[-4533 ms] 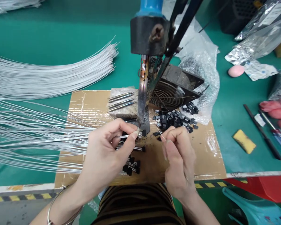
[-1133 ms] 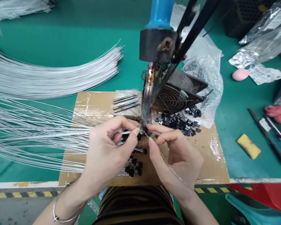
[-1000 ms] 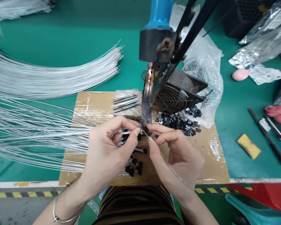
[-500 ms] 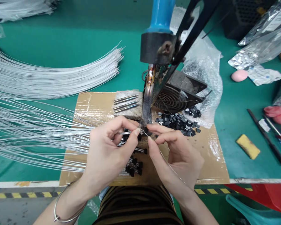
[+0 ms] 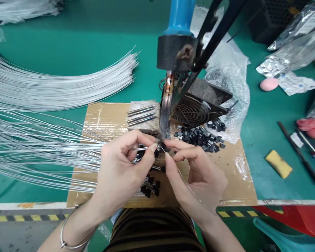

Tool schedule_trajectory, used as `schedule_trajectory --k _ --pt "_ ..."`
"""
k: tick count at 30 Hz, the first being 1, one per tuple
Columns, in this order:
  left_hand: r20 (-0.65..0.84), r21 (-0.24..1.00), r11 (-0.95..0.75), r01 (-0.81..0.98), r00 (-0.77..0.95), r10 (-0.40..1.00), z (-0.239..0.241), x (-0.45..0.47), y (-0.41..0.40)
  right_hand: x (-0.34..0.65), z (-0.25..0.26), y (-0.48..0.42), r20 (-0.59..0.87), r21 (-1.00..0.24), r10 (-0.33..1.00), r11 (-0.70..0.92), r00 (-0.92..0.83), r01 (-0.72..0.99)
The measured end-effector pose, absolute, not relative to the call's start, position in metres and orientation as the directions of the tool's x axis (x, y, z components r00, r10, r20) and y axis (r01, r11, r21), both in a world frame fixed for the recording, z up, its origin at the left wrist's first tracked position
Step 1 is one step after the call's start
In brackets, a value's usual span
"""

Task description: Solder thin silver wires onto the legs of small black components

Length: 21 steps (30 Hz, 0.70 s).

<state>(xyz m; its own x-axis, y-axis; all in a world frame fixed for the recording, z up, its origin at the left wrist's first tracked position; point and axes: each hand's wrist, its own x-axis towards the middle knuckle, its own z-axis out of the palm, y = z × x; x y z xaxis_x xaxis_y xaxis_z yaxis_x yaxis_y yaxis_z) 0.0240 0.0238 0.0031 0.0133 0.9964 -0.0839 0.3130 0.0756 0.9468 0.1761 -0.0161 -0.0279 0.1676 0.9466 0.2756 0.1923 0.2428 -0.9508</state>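
Observation:
My left hand (image 5: 120, 171) pinches a thin white wire (image 5: 140, 148) between thumb and forefinger, its end held at the tip of the fixed soldering iron (image 5: 164, 115). My right hand (image 5: 196, 171) pinches a fine solder wire (image 5: 185, 178) and feeds its end to the same tip. Both hands meet over the taped cardboard pad (image 5: 105, 119). Under my left hand lie several wires with black components on their ends (image 5: 149, 185).
Bundles of white wires (image 5: 42, 87) fan across the left of the green mat. A pile of small black components (image 5: 199, 134), a fan grille (image 5: 193, 112) and bubble wrap (image 5: 231, 77) lie right of the iron. A yellow sponge (image 5: 278, 163), tools and foil bags sit far right.
Since 4.5 s ago my right hand moved left to the iron's tip with the solder wire. Over the last second both hands stay almost still.

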Motion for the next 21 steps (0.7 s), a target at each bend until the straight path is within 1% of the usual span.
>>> schedule_trajectory --k 6,21 --pt "-0.065 0.947 0.061 0.316 0.002 0.998 0.0038 0.0250 0.0220 0.1739 -0.0277 -0.0163 0.356 -0.911 0.920 0.302 0.164 0.283" --pt "-0.070 0.947 0.066 0.315 0.002 0.998 0.0057 0.0267 0.0240 0.1744 -0.0295 -0.0163 0.363 -0.906 0.916 0.304 0.169 0.294"
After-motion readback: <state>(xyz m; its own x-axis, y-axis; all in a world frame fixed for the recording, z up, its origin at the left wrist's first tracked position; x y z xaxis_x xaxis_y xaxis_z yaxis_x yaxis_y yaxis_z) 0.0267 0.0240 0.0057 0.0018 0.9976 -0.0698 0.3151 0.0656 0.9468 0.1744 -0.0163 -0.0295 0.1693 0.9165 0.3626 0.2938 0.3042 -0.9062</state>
